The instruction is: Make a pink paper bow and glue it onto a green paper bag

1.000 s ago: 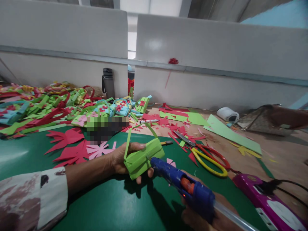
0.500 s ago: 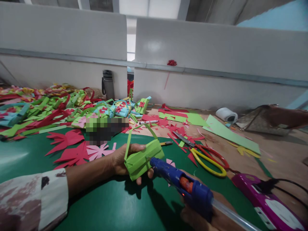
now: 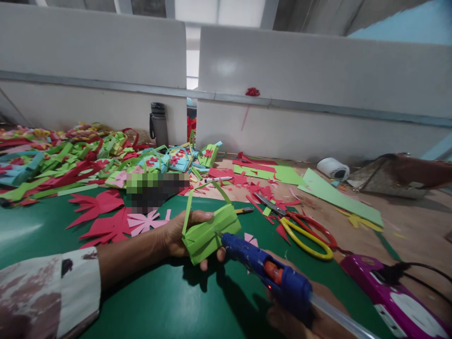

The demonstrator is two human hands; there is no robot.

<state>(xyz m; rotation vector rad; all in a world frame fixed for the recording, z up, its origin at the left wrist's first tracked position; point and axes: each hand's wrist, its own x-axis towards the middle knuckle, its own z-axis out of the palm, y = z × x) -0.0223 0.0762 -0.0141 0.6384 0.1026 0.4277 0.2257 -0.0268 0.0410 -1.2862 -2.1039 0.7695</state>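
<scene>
My left hand grips a small green paper basket with a thin strip handle, thumb on top and fingertips showing beneath. In my right hand is a blue hot glue gun, its small red light lit and a clear glue stick out of its back. The gun's nozzle is at the front face of the basket, at about its middle. Much of my right hand is hidden behind the gun. Pink paper flower cutouts and red ones lie beside my left forearm.
Scissors with red and yellow handles, a purple power strip and a box cutter lie to the right. Finished paper baskets and scraps pile up at the back left, near a grey bottle. A handbag sits far right.
The glue gun has shifted very slightly to the right and down. My left hand and the paper basket stay where they were.
</scene>
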